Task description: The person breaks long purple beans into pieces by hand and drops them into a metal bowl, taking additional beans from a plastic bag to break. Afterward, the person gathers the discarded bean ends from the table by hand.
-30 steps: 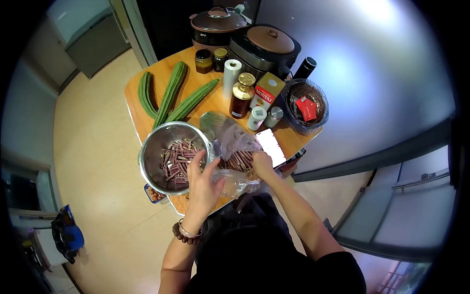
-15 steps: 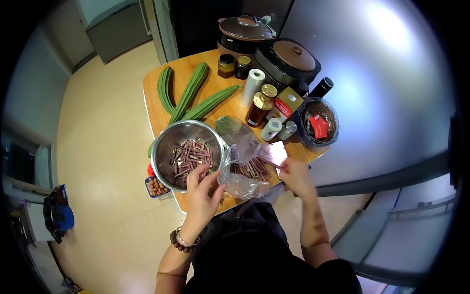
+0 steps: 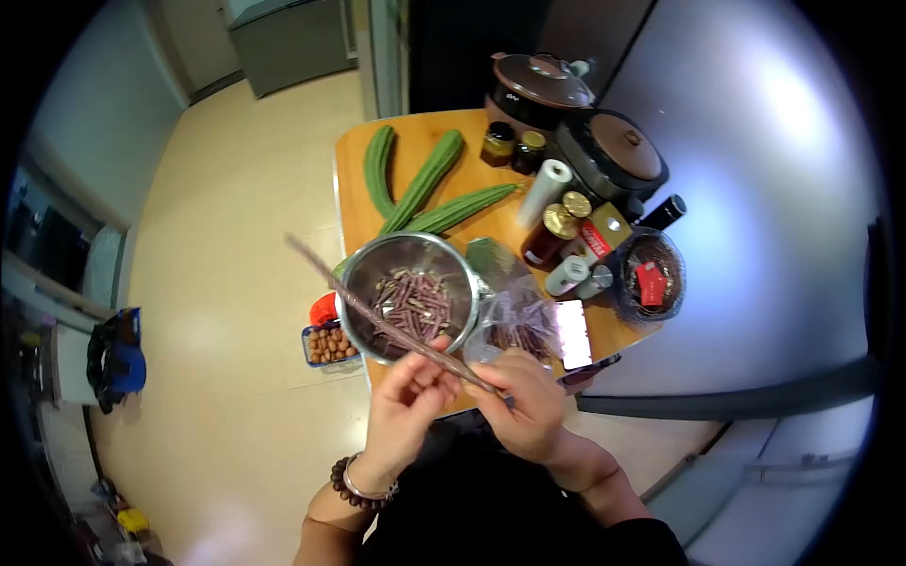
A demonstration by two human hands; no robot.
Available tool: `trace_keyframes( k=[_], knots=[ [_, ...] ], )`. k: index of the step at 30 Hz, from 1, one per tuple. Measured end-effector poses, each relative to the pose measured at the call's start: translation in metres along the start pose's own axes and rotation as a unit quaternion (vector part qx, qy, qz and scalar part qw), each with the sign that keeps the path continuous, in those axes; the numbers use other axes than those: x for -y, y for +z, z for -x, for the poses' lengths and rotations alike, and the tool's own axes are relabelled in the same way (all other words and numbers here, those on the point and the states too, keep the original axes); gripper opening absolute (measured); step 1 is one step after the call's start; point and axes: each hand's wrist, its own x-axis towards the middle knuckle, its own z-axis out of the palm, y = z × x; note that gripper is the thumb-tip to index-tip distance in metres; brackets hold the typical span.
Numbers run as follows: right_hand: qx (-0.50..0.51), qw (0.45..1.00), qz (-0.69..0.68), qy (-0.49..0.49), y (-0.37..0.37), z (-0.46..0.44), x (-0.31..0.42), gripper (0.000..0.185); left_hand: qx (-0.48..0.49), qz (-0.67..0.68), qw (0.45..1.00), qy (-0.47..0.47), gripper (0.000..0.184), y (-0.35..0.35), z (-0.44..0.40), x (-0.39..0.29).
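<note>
Long purple bean [image 3: 377, 319] held aslant over the near side of a steel mixing bowl [image 3: 461, 283], its far tip blurred beyond the bowl's left rim. Right hand [image 3: 524, 401]: thumb and forefinger clamped on the bean's near end; remaining fingers folded, mostly hidden. Left hand [image 3: 406, 406]: fingers curled at the bean, touching it farther along; cannot tell how firmly they press.

Bowl contains short bean pieces [image 3: 415, 302], heaped, partly covered by the bean. Clear plastic bag [image 3: 519, 307] just right of the bowl, whole purple beans [image 3: 519, 341] in it, near ends hidden by the right hand. Phone [image 3: 573, 335] beside the bag; screen washed out.

Left of the bowl, blue basket [image 3: 307, 349] of brown rounded items, too small to identify. At table's right, plastic-lined bowl [image 3: 678, 283] with a red packet [image 3: 651, 283]; other contents unclear. Lidded rice cooker [image 3: 613, 151] behind; inside hidden.
</note>
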Motion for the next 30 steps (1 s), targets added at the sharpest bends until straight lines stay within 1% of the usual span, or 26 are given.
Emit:
trace_keyframes(
  k=[1, 2, 4, 8, 10, 11, 12, 13, 14, 15, 16, 18, 19, 21, 22, 23, 25, 26, 27, 29, 30],
  knots=[
    [0.012, 1.0, 0.008, 0.013, 0.015, 0.001, -0.006, 0.025, -0.063, -0.015, 0.998, 0.016, 0.027, -0.003, -0.005, -0.007],
    [0.024, 0.999, 0.018, 0.027, 0.026, 0.002, -0.011, 0.025, -0.073, -0.018, 0.997, 0.02, 0.027, -0.012, -0.006, -0.009],
    [0.036, 0.999, 0.025, 0.014, 0.04, 0.005, -0.019, 0.025, -0.126, -0.023, 0.992, -0.012, 0.021, -0.035, -0.006, -0.007],
    [0.064, 0.996, 0.06, -0.01, 0.057, 0.007, -0.023, 0.023, -0.156, -0.003, 0.988, 0.009, 0.019, -0.046, -0.001, -0.008],
    [0.08, 0.993, 0.08, -0.024, 0.063, 0.008, -0.023, 0.021, -0.162, -0.015, 0.987, -0.003, 0.021, -0.054, 0.0, -0.009],
    [0.09, 0.99, 0.098, -0.048, 0.065, 0.009, -0.023, 0.021, -0.165, -0.013, 0.986, -0.002, 0.021, -0.056, 0.0, -0.01],
    [0.101, 0.986, 0.116, -0.072, 0.066, 0.011, -0.023, 0.021, -0.154, -0.051, 0.987, 0.005, 0.021, -0.058, 0.001, -0.011],
    [0.103, 0.985, 0.115, -0.071, 0.067, 0.012, -0.025, 0.021, -0.142, -0.089, 0.986, 0.012, 0.022, -0.06, 0.002, -0.012],
    [0.117, 0.983, 0.11, -0.093, 0.068, 0.013, -0.027, 0.018, -0.137, -0.084, 0.987, -0.01, 0.025, -0.065, 0.001, -0.013],
    [0.129, 0.979, 0.106, -0.114, 0.069, 0.014, -0.028, 0.015, -0.138, -0.083, 0.987, -0.012, 0.025, -0.069, 0.001, -0.014],
    [0.131, 0.979, 0.106, -0.112, 0.067, 0.012, -0.03, 0.015, -0.116, -0.108, 0.987, -0.034, 0.026, -0.073, 0.0, -0.015],
    [0.243, 0.946, 0.12, -0.179, 0.057, 0.009, -0.034, 0.01, -0.072, -0.136, 0.985, -0.079, 0.03, -0.079, -0.001, -0.017],
    [0.245, 0.946, 0.12, -0.175, 0.054, 0.006, -0.037, 0.01, -0.072, -0.134, 0.985, -0.083, 0.03, -0.081, -0.002, -0.018],
    [0.307, 0.927, 0.029, -0.214, 0.051, 0.0, -0.045, 0.007, -0.016, -0.148, 0.982, -0.119, 0.033, -0.086, -0.003, -0.019],
    [0.3, 0.938, -0.038, -0.17, 0.052, 0.001, -0.051, 0.004, 0.009, -0.146, 0.978, -0.149, 0.036, -0.089, -0.004, -0.02],
    [0.3, 0.938, -0.037, -0.168, 0.051, 0.001, -0.058, 0.004, 0.01, -0.144, 0.978, -0.152, 0.036, -0.09, -0.003, -0.024],
    [0.239, 0.967, -0.08, -0.026, 0.046, 0.004, -0.071, 0.006, 0.121, -0.167, 0.956, -0.21, 0.04, -0.09, -0.001, -0.036],
    [0.222, 0.969, -0.046, 0.094, 0.043, 0.008, -0.075, 0.006, 0.138, -0.173, 0.945, -0.243, 0.051, -0.098, 0.001, -0.04],
    [0.223, 0.969, -0.047, 0.092, 0.041, 0.016, -0.082, 0.006, 0.137, -0.173, 0.945, -0.24, 0.051, -0.103, 0.004, -0.045],
    [0.275, 0.955, -0.031, 0.103, 0.038, 0.043, -0.094, 0.006, 0.183, -0.104, 0.955, -0.209, 0.06, -0.113, 0.013, -0.058],
    [0.362, 0.926, -0.013, 0.111, 0.037, 0.061, -0.095, 0.009, 0.191, -0.09, 0.957, -0.196, 0.071, -0.123, 0.016, -0.057]
  ],
)
